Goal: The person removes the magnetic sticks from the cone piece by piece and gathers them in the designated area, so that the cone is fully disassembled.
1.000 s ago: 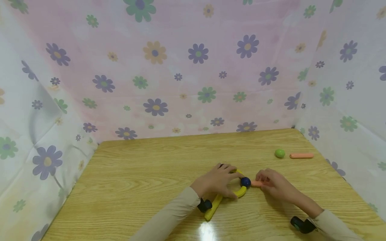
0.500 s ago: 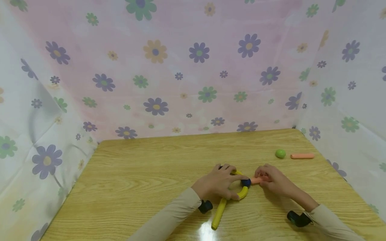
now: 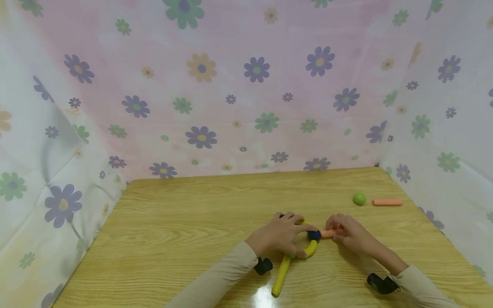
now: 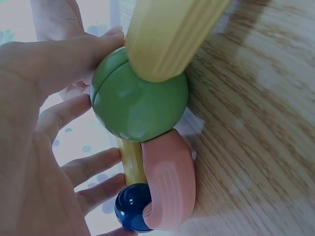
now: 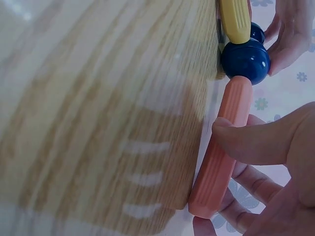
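My left hand point(image 3: 278, 236) grips a ring of balls and rods on the table, its fingers spread across it. In the left wrist view its fingers touch a green ball point(image 4: 140, 105), and a curved pink-orange rod point(image 4: 171, 184) runs from there to a dark blue ball point(image 4: 131, 209). A straight yellow rod point(image 3: 281, 277) sticks out from the ring toward the front. At the right side of the ring, another blue ball point(image 3: 314, 235) joins a curved yellow rod point(image 3: 312, 248). My right hand point(image 3: 353, 234) pinches a straight orange rod point(image 5: 221, 157), whose end touches that blue ball.
A loose green ball point(image 3: 359, 198) and another orange rod point(image 3: 387, 202) lie at the back right of the wooden table point(image 3: 192, 214). Flowered cloth point(image 3: 231, 107) stands behind the table and at both sides.
The straight yellow rod's front end has swung to the right and nearer as the ring turned slightly. A left finger has come over the blue ball. My right hand keeps its pinch on the orange rod.
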`<state>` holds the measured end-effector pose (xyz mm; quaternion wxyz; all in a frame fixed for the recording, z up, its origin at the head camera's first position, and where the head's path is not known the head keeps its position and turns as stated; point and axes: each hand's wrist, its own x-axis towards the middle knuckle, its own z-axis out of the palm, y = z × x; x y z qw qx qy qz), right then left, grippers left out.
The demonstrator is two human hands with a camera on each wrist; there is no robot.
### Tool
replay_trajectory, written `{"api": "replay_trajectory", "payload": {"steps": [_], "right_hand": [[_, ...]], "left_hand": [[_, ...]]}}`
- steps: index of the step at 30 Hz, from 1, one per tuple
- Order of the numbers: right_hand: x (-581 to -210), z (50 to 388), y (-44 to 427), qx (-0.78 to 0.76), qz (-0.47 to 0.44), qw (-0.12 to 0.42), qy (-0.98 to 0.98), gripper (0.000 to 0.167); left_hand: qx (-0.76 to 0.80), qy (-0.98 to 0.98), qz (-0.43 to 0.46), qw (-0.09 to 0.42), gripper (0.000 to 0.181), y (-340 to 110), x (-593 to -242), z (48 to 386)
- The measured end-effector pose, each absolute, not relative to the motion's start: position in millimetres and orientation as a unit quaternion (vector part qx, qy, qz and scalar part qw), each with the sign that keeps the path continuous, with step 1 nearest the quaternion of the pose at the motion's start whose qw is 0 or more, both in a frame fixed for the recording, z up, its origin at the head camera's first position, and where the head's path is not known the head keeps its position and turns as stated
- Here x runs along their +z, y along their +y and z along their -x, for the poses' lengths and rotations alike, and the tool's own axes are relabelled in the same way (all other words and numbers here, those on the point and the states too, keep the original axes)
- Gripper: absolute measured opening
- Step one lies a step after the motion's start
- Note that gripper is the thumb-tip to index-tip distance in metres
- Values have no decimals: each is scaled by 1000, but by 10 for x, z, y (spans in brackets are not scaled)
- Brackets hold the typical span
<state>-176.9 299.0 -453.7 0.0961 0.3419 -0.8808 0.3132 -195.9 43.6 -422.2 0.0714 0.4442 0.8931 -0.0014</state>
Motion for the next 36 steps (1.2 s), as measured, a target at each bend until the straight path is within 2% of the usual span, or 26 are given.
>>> {"api": "replay_trajectory", "payload": {"steps": [9, 18, 26, 36], "right_hand": [[-4534, 1708, 2982, 302, -319, 84, -894, 34], [-4512, 1667, 3084, 303, -229, 88, -921, 30], [-4415, 1673, 3231, 317, -231, 93, -915, 25], [-4384, 1673, 3501, 303, -281, 136, -900, 30]], "left_hand": [[18, 894, -441, 79, 70, 447, -4259, 1945], [11, 898, -434, 64, 70, 454, -4257, 1934], [9, 899, -433, 64, 70, 438, -4245, 1947], [21, 900, -430, 70, 70, 434, -4256, 1944]]}}
